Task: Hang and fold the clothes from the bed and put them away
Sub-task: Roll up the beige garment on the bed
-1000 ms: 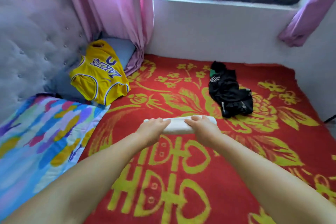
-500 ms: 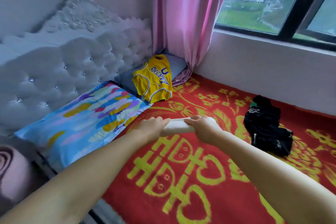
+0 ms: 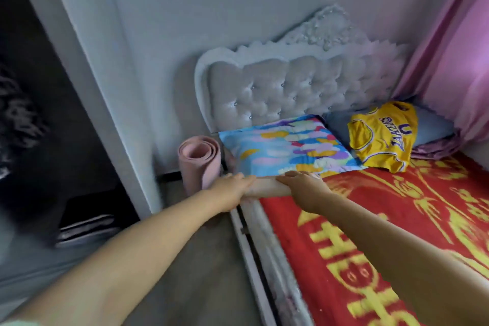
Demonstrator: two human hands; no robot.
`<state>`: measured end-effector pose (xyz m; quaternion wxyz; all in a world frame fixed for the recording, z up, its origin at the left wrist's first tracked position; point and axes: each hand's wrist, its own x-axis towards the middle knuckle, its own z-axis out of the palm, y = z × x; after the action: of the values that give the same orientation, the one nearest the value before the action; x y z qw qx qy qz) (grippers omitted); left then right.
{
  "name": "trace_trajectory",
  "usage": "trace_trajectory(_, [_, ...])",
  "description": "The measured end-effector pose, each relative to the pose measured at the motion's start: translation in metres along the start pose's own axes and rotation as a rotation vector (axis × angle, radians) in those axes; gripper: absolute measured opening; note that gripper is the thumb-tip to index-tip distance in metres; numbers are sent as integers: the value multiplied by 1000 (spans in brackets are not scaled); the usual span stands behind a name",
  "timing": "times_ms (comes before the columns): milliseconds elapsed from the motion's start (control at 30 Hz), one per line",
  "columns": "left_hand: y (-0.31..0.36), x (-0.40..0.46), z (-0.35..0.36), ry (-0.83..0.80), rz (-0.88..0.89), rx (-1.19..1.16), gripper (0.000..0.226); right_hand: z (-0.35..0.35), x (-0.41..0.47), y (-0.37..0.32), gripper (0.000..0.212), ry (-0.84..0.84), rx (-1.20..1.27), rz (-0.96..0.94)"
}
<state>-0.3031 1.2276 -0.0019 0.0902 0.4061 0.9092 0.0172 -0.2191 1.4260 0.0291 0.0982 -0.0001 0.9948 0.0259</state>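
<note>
A rolled pale garment (image 3: pixel 264 186) is held level above the bed's (image 3: pixel 375 241) left edge, the left hand (image 3: pixel 230 190) and right hand (image 3: pixel 304 188) each curled round an end. A yellow Lakers jersey (image 3: pixel 381 135) lies on a blue pillow (image 3: pixel 434 127) beyond.

Soft daylight from the right, motion blur throughout (wide-angle edges bend).

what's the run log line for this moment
left hand: holds rolled garment | right hand: holds same | yellow jersey: on pillow, untouched
</note>
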Motion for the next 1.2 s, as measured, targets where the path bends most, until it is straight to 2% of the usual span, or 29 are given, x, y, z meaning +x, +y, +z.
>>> trace_trajectory(167, [-114,-123,12,-15,-173,-15,66,0,42,-152,59,-34,-5,-193])
trace_trajectory(333, [-222,-238,21,-37,-358,6,67,-8,77,-302,74,-74,-8,-374])
trace_trajectory(467, [-279,-293,38,-39,-493,-7,69,-9,109,-384,65,-68,-30,-507])
trace_trajectory(633, [-329,-319,70,-77,-582,-107,72,10,151,-445,57,-153,-64,-579])
trace_trajectory(900, [-417,-297,84,-108,-689,-184,68,29,254,-496,61,-256,6,-655])
trace_trajectory(1200, [-514,-285,119,-226,-672,-249,65,61,332,-549,60,-388,85,-677])
